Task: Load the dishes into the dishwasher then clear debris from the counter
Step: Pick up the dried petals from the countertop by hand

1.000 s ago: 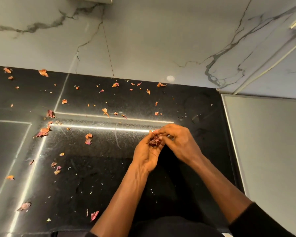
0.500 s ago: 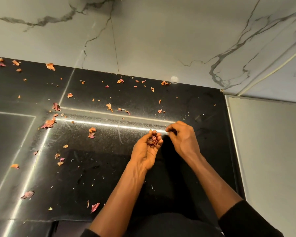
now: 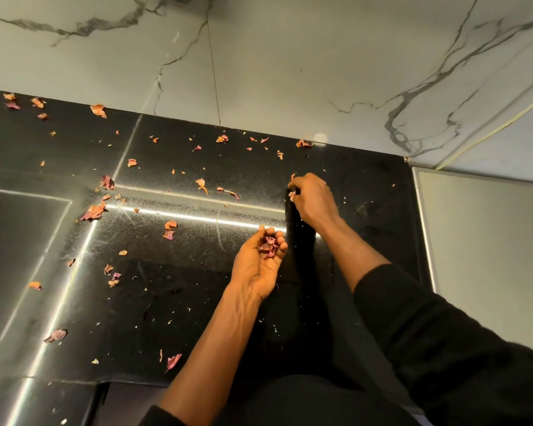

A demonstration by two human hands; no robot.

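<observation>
While the left hand (image 3: pixel 256 265) lies palm up just above the black counter (image 3: pixel 197 296), its fingers (image 3: pixel 277 241) curl upward and inward to form a cup. The gathered debris (image 3: pixel 269 246), a small clump of pink and purple flakes, sits in that cup, resting against the inner faces of the curled fingers near their tips. The thumb lies along the left side of the clump.

The right hand (image 3: pixel 316 201) is placed farther forward on the counter, knuckles up, wrist toward the person. Its fingertips (image 3: pixel 293 188) are bunched together and point down to the surface. A pale pink scrap (image 3: pixel 291 195) shows directly at those fingertips, pinched between them at the hand's left edge. A black sleeve (image 3: pixel 443 333) covers the right forearm.

The loose debris (image 3: pixel 93 212), orange and pink flakes of mixed size, lies scattered over the counter, mostly to the left of both hands and along the rear edge. One pair of flakes (image 3: pixel 170 229) lies to the left of the left hand, apart from it. A reflected light strip (image 3: pixel 197 217) crosses the surface between the two hands. A marbled grey wall (image 3: pixel 290 72) rises behind the counter, and a plain grey panel (image 3: pixel 490 256) borders its right side.
</observation>
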